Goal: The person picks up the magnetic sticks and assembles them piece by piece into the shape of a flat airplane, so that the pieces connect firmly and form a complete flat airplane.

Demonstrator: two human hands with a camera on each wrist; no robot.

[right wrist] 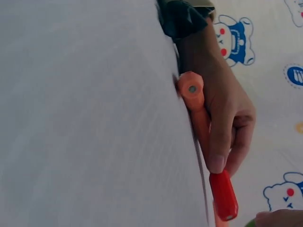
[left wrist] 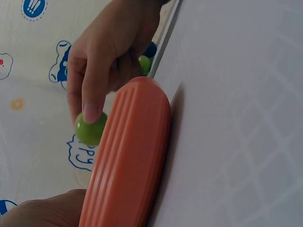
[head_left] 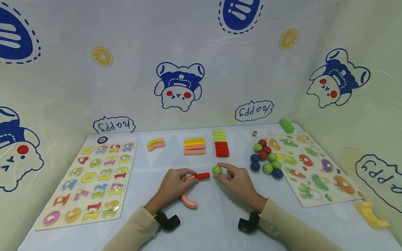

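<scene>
In the head view my left hand point(head_left: 172, 184) pinches a short red stick point(head_left: 202, 176) between thumb and fingers. Below that hand a salmon-pink curved stick point(head_left: 190, 203) lies on the table, its upper part partly covered by the hand. The left wrist view shows this ridged curved stick point(left wrist: 128, 156) large; a round grey spot marks its end point(right wrist: 191, 89) in the right wrist view. Just right of the red stick, my right hand point(head_left: 237, 181) holds a glossy green ball point(head_left: 217, 170) between thumb and index finger. A small gap separates ball and stick.
Behind the hands lie yellow and pink straight sticks point(head_left: 194, 152), green and red sticks point(head_left: 222, 149), and two curved ones point(head_left: 156, 144). Several coloured balls point(head_left: 267, 169) cluster at right, beside a vegetable puzzle board point(head_left: 303, 198). A number puzzle board point(head_left: 73, 223) lies at left.
</scene>
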